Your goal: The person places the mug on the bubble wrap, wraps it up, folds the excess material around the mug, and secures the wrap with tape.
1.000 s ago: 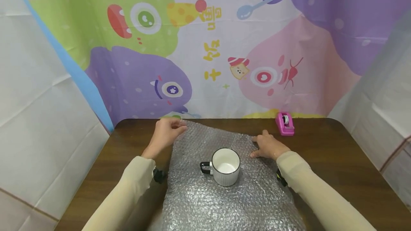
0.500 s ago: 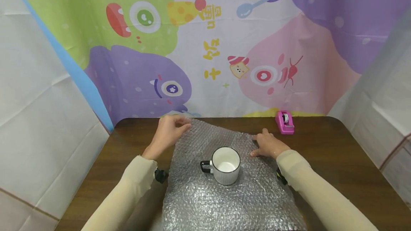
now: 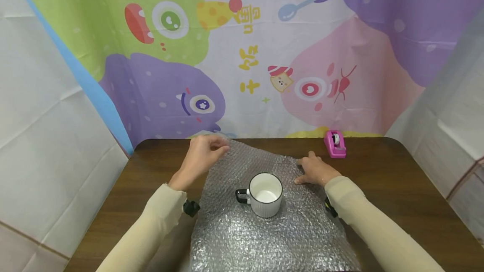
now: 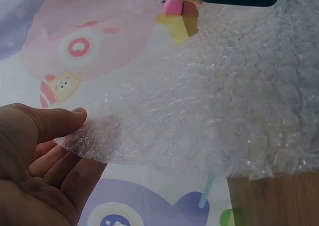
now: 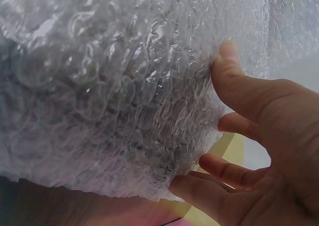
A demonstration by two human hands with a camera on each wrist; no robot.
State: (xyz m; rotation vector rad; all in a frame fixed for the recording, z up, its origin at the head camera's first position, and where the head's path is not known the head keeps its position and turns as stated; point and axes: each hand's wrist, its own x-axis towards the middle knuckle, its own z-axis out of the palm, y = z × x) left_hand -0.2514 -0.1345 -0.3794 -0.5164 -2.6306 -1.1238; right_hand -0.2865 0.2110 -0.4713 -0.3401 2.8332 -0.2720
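Observation:
A sheet of clear bubble wrap (image 3: 276, 242) lies across the table, its far left corner lifted. My left hand (image 3: 200, 158) pinches that corner; in the left wrist view the thumb (image 4: 57, 124) is on top with the fingers beneath. On the sheet stands an upright white mug (image 3: 266, 209) with a black rim, its black handle (image 3: 242, 196) pointing left. My right hand (image 3: 316, 170) rests at the far right edge of the wrap, thumb and fingers spread. In the right wrist view its thumb (image 5: 237, 79) and fingertips touch the sheet's edge.
A pink tape dispenser (image 3: 335, 146) sits at the back right of the brown wooden table (image 3: 397, 188). Behind the table hangs a cartoon-printed curtain (image 3: 242, 112). White wall coverings (image 3: 49, 108) stand along both sides.
My left hand has moved slightly to the right and up, drawing the corner of the bubble wrap inward. The right hand and the mug have stayed in place.

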